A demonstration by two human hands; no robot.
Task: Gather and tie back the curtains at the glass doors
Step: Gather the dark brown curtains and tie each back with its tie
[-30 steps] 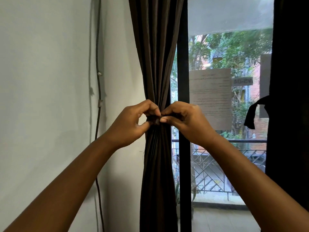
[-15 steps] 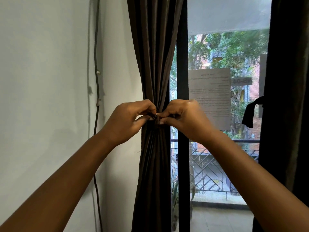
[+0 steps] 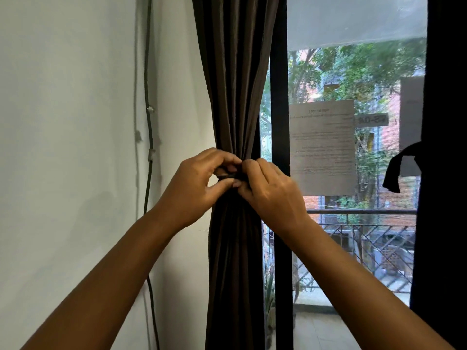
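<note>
Both hands, left (image 3: 194, 188) and right (image 3: 271, 190), pinch the tie (image 3: 228, 175) round the gathered curtain (image 3: 235, 97) at frame centre; loosening either pinch risks the knot slipping and the folds spreading.

Little of a bearing surface shows here: only a strip of pale tiled balcony floor (image 3: 321, 332) at the bottom, seen through the glass door (image 3: 358, 24) to the right of the dark door frame (image 3: 279, 97). Potted plants (image 3: 270, 294) stand on that floor just beside the frame, their pots mostly hidden, and the metal railing (image 3: 366, 238) rises from a low pale kerb (image 3: 313, 300) along its far edge. The indoor floor is out of view, so where the gathered curtain (image 3: 235, 72) ends below cannot be told.
</note>
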